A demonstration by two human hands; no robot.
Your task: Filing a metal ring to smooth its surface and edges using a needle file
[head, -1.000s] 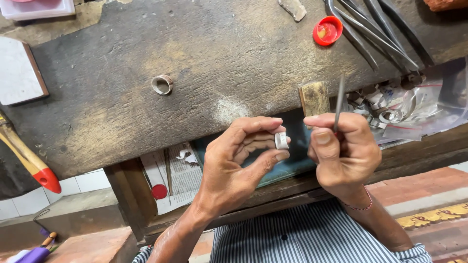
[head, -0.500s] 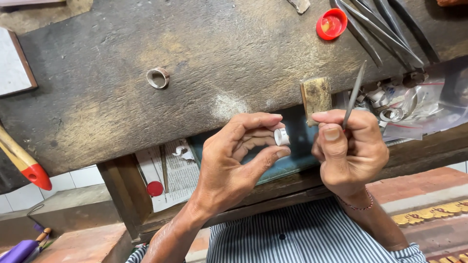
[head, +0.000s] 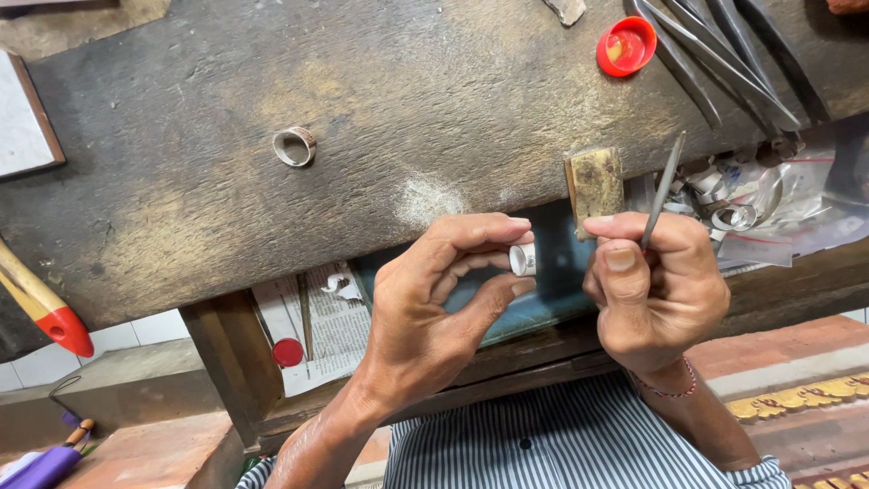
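small white ring [head: 522, 259], thin upright metal file [head: 663, 188]

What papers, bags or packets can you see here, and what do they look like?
Newspaper sheet: under the bench edge, left of the left hand; white with grey print.
Clear plastic bag: right of the right hand; crumpled, with silvery metal strips.
No screens or signs.

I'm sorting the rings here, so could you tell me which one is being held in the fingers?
The small silver ring, pinched in the left hand. The darker ring lies untouched on the worn bench top.
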